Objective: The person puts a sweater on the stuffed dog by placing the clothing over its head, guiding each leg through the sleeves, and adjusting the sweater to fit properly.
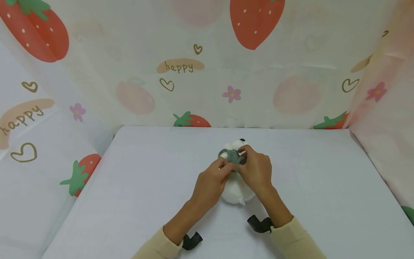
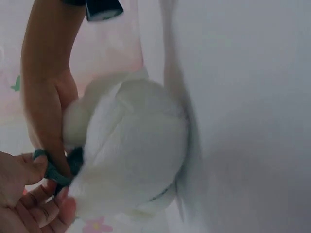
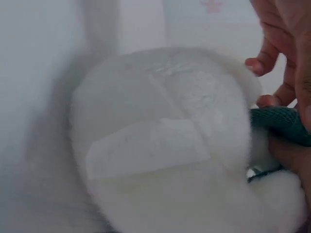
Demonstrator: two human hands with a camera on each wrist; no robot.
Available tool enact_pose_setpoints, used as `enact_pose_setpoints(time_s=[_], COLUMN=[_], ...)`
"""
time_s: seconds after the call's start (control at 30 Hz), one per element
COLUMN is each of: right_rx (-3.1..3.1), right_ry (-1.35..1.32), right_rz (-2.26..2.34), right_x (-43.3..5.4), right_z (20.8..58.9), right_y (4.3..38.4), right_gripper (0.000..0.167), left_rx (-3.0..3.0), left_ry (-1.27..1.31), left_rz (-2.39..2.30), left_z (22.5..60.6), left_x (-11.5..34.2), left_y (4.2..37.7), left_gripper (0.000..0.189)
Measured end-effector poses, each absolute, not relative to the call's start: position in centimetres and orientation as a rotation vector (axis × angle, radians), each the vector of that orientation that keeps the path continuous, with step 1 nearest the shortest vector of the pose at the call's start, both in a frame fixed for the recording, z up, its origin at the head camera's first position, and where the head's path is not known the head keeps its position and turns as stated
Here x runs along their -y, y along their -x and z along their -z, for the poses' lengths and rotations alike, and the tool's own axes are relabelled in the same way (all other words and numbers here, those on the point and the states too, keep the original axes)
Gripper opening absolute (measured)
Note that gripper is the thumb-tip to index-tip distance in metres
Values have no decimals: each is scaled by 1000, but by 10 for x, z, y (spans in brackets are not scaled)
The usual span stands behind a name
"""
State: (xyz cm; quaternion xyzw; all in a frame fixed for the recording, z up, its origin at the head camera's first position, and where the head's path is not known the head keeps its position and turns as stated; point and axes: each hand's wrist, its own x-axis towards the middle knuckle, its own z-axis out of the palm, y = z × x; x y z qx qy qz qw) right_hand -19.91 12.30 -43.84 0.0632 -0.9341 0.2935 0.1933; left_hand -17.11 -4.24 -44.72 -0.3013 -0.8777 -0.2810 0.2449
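Observation:
A white plush toy (image 1: 237, 189) sits near the middle of the table, its dark nose pointing away from me. Around its neck is a grey-green knitted scarf (image 1: 232, 155). My left hand (image 1: 210, 181) pinches the scarf between thumb and fingers, seen closely in the left wrist view, where green cloth (image 2: 54, 174) crosses the fingertips. On the other side, my right hand (image 1: 257, 169) holds another part of the scarf behind the toy's head. The right wrist view shows a white tag (image 3: 146, 145) on the toy's fuzzy body. Hands partly hide the neck.
A white-covered table (image 1: 145, 172) lies under the toy. Strawberry-print cloth (image 1: 258, 72) stands behind and along both sides. Black wrist mounts (image 1: 260, 223) stick out at both cream sleeves (image 1: 295, 237).

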Motion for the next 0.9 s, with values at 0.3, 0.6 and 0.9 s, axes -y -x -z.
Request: enact_pose_setpoints(time_s=[0.3,0.6,0.9], right_rx=[2676,2801,2659], right_ry=[-331,-513,-382], right_rz=[-861,-1172,-1258], right_x=[-130,-151,-137], right_z=[433,423,418], right_y=[203,203,196], right_gripper=[29,36,32], left_rx=[2352,2445,2608], left_ry=[801,465,420], left_rz=[888,1134,1089], left_z=[445,444,443], left_x=[51,74,76], left_y=[178,196,199], left_gripper=[20,16,30])
